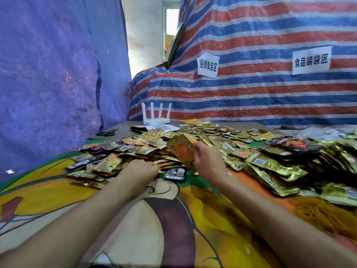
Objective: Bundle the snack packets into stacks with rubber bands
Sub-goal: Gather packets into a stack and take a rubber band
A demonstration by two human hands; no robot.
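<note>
Nearest, a cartoon-printed cloth (58, 200) is spread over the surface (126, 126). A tangle of thin yellow rubber bands (326, 215) lies on the cloth at the right, near the right forearm. Further in, the left hand (142, 169) digs knuckles-up into the near edge of the loose heap of gold foil snack packets (135, 146). Its fingertips are hidden, so whether it grips a packet cannot be told. The right hand (209, 161) pinches a small upright sheaf of gold packets (182, 151) just above the heap. The step looks like gathering. Each new packet should go face-aligned onto the sheaf, with the edges squared, before a band is fetched. Beyond lie black scissors (107, 133) and a white four-antenna router (156, 118).
</note>
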